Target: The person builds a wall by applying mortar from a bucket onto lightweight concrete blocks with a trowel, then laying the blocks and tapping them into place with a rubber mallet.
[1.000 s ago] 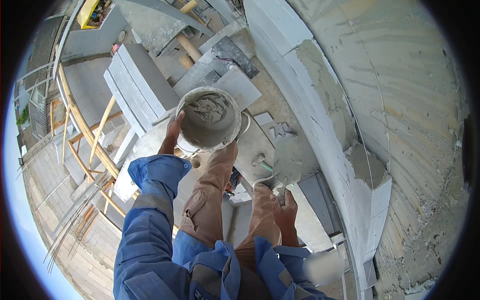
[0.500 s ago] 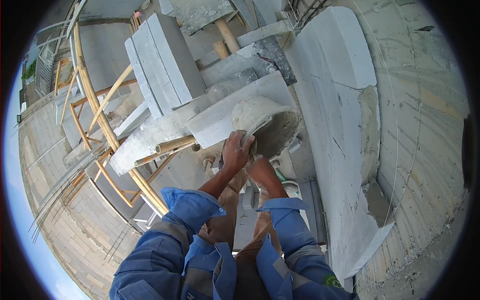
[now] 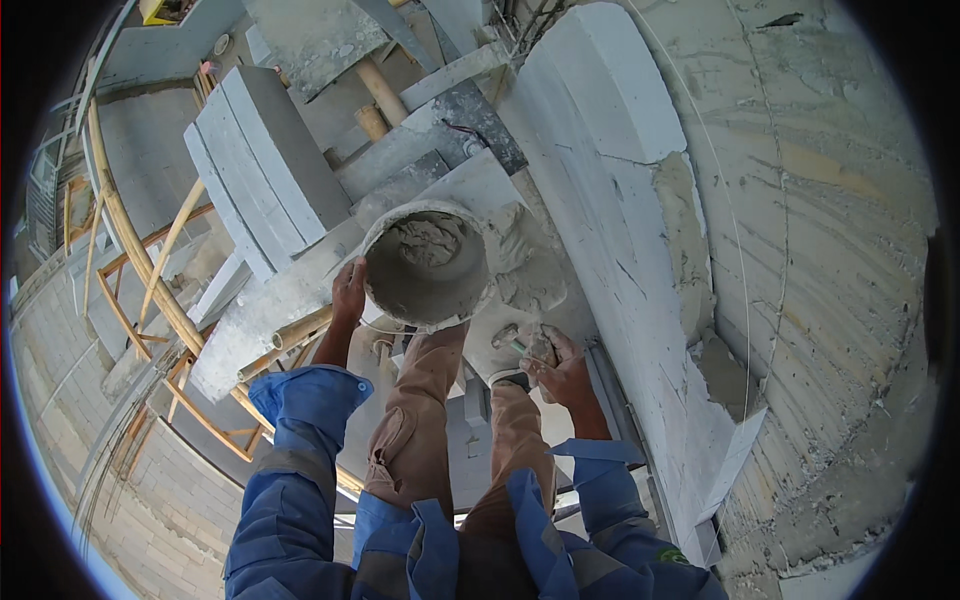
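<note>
My left hand (image 3: 348,290) grips the side of a round bucket (image 3: 425,300) holding wet grey mortar (image 3: 428,240). The bucket is upright above my left leg (image 3: 410,420). My right hand (image 3: 560,370) is closed on the handle of a trowel (image 3: 540,340), whose blade carries a thick heap of mortar (image 3: 525,270) just to the right of the bucket. A small green-handled tool (image 3: 515,342) lies below it, partly hidden. To the right runs a row of cracked light-grey blocks (image 3: 610,220) with mortar along its edge.
Stacked blocks (image 3: 265,165) and grey boards (image 3: 440,130) lie ahead. Bamboo poles and timber frames (image 3: 150,260) stand at the left beside a drop to lower paving (image 3: 180,490). A rough concrete wall (image 3: 820,300) fills the right, with a thin string (image 3: 745,280) stretched along it.
The bucket was tipped with both hands close together half a second ago; it is upright again. My hands have separated, and the trowel now carries a larger heap of mortar beside the bucket.
</note>
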The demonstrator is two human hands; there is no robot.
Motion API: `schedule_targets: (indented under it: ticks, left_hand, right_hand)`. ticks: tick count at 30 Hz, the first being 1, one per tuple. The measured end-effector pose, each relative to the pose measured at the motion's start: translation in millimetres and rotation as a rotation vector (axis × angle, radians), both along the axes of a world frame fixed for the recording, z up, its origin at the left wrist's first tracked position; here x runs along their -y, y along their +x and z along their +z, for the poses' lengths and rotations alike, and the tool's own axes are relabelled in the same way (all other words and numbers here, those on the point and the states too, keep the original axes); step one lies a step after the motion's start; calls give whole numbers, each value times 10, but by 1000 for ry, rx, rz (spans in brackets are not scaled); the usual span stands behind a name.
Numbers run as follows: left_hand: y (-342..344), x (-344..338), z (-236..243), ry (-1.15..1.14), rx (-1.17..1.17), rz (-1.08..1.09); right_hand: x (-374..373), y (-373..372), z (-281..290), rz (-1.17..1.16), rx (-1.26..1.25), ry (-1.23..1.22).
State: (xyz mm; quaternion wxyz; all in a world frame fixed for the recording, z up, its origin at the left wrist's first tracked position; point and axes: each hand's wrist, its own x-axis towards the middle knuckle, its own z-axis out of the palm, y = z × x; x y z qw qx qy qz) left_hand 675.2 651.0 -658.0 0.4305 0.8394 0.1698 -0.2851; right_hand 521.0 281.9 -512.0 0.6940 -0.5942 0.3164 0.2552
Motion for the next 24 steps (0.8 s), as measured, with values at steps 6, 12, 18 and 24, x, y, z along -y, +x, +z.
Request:
schedule_targets:
  ticks: [6,12,18,24]
  left_hand:
    - [-451,130,232,347,104,19]
    - [-372,360,1086,-84,-359,458]
    - [285,594,1745,-472,-445,778]
    - [634,249,2500,-484,-314,860]
  right_hand:
    - [599,883,130,-40,407,-854]
    - [905,2039,-167,111,379,-1355]
    - [990,1364,72,164,253,-1367]
    - [887,764,380,-28,377,-1315]
